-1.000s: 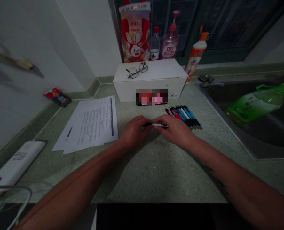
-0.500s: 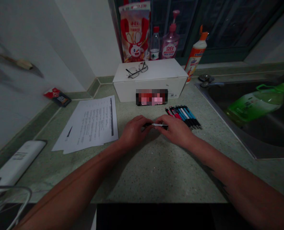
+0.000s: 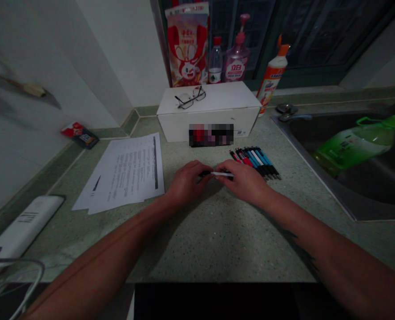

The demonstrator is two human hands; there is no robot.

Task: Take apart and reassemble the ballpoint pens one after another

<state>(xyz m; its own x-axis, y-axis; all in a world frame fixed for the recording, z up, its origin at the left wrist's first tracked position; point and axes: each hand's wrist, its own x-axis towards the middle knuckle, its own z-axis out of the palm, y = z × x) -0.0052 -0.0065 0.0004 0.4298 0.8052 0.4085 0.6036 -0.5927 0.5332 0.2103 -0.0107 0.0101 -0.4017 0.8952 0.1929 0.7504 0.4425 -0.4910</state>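
Between my two hands a black and white pen (image 3: 221,174) lies level, just above or on the speckled green counter (image 3: 211,240). My left hand (image 3: 187,180) pinches its black end with thumb and fingertips. On the white part, the fingers of my right hand (image 3: 242,178) are closed, and that hand partly covers the pen. Right behind my right hand is a row of several pens (image 3: 259,161) in red, blue, white and black, lying side by side; my hand hides the lower ends of some.
Printed sheets (image 3: 127,173) lie at left. A white box (image 3: 211,100) with glasses (image 3: 191,98) on it stands behind my hands, a pixelated dark item (image 3: 211,135) at its front. At right, a green bottle (image 3: 357,142) lies in the sink (image 3: 337,195). A white device (image 3: 27,222) sits at far left.
The white part of the pen at my right fingers looks slightly turned, showing more white. Both hands have stayed in place.
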